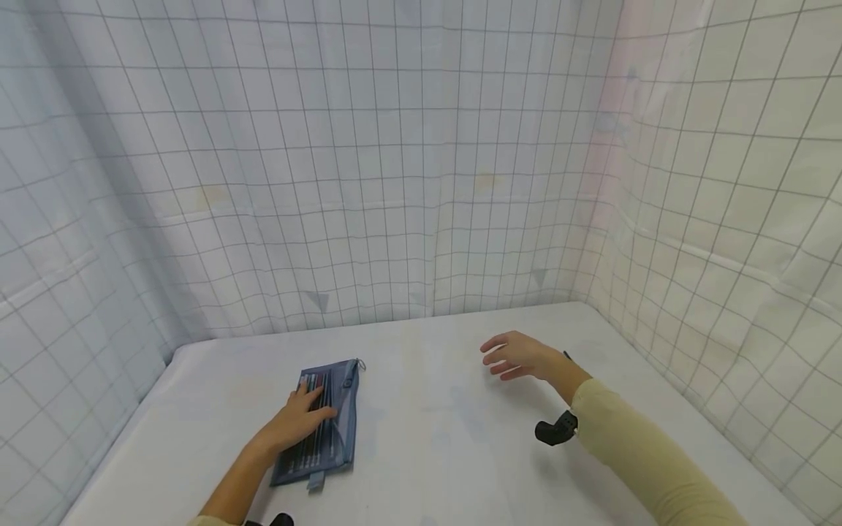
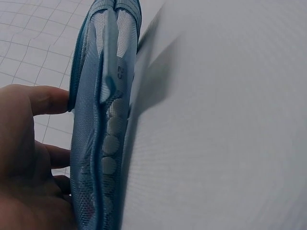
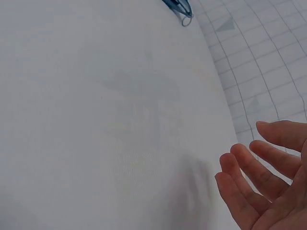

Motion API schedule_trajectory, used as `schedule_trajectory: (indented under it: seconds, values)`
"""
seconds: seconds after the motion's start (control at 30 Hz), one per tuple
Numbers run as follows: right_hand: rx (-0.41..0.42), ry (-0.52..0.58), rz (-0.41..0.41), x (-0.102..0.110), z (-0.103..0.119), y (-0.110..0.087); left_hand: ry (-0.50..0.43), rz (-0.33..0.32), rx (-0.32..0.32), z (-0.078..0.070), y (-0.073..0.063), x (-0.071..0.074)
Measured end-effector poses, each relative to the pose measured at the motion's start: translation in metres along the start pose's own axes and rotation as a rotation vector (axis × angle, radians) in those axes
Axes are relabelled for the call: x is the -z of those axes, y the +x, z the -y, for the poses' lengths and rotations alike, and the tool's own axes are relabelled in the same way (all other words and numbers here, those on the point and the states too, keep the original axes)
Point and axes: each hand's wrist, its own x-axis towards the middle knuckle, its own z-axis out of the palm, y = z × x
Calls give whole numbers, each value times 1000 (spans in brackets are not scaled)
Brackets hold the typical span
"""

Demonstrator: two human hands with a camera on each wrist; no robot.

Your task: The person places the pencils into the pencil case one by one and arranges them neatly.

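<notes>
A blue mesh zip pouch (image 1: 347, 429) lies flat on the left part of the white table, with a row of slim pencil-like sticks showing inside. Across its top rests my left hand (image 1: 296, 422), fingers spread. Seen end-on in the left wrist view, the pouch (image 2: 85, 134) shows several round pale ends through its mesh, and the left fingers (image 2: 50, 99) touch its upper face. My right hand (image 1: 516, 356) hovers above the table's right side, fingers loosely bent and holding nothing. Only a corner of the pouch (image 3: 178, 6) with its ring appears in the right wrist view.
The white-covered table (image 1: 434, 409) is bounded by grid-patterned white curtains (image 1: 395, 183) at the back and both sides. A black wrist device (image 1: 556, 429) sits under the right forearm. A fabric tab (image 1: 316, 481) sticks out from the pouch's near end.
</notes>
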Motion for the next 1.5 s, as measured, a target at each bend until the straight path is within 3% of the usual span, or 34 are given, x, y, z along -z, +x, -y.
schedule_trajectory:
  seconds: [0.3, 0.53, 0.7, 1.5]
  values:
    - [94, -45, -69, 43, -31, -8, 3, 2, -9, -1, -3, 0]
    - [91, -47, -135, 71, -48, -18, 11, 1, -8, -1, -3, 1]
    - [85, -67, -136, 86, -58, -25, 13, 0, -12, 0, -3, 1]
    - [17, -81, -181, 120, -76, -47, 4, 1, -22, -3, -6, 2]
